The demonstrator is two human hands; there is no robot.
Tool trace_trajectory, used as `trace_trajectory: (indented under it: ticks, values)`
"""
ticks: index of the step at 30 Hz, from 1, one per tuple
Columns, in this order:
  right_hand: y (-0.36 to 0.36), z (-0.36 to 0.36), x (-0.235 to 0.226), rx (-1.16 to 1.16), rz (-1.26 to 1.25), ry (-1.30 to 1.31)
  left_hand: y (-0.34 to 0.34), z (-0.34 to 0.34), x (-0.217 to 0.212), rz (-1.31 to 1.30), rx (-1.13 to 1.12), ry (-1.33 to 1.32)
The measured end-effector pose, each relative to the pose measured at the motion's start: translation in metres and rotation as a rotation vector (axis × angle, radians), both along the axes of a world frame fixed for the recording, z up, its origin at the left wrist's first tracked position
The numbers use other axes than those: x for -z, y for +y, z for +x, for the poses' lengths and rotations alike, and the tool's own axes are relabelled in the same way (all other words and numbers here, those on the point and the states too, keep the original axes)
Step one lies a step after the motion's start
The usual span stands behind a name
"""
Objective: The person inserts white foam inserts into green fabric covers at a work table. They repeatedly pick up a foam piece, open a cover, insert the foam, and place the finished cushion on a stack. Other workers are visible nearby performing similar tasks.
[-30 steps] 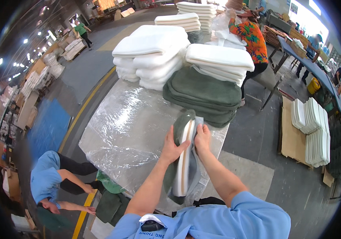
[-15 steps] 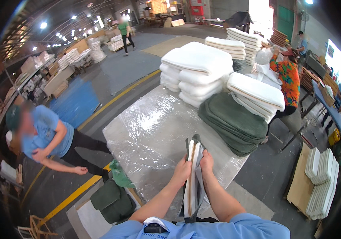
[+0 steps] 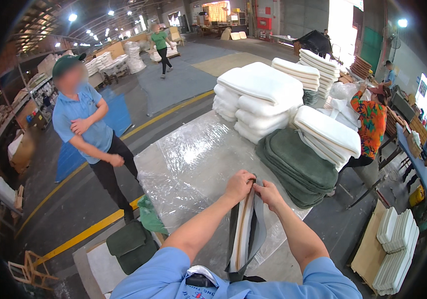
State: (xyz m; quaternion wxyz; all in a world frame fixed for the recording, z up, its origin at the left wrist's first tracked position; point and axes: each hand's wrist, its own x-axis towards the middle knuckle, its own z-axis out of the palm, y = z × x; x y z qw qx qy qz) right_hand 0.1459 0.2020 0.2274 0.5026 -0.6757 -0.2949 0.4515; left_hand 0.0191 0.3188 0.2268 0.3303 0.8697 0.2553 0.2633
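Close to my body a dark green cushion cover [image 3: 259, 230] stands on its narrow side, its white edge and a long brown strip like a zipper facing up. Its far end is pinched between my left hand [image 3: 239, 187] and my right hand [image 3: 269, 194], fingers closed and nearly touching. What lies inside the cover cannot be made out. Just beyond my right hand is a stack of dark green cushion covers [image 3: 301, 164]. Under my hands, clear plastic sheeting covers the work table [image 3: 183, 169].
White cushion pads [image 3: 261, 82] are piled on the table's far side, with more white pads [image 3: 328, 129] behind the green stack. At left stands a person in blue [image 3: 86, 119]; another in a bright patterned shirt [image 3: 370, 119] works at right. A green folded cover [image 3: 131, 246] lies lower left.
Both hands have slid forward to the cover's far end and come closer together. My view has shifted, and the person at left stands more upright with the lower hand raised.
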Motion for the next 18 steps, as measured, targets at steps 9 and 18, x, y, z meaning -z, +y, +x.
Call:
trace_trajectory:
  ticks: [9, 18]
  values:
    - [0.006, 0.000, 0.000, -0.179, -0.074, -0.778, 0.010, 0.020, 0.042, -0.306, -0.117, -0.320]
    - [-0.011, -0.020, -0.018, -0.429, 0.077, -1.039, -0.001, -0.011, 0.057, -0.572, -0.021, -0.424]
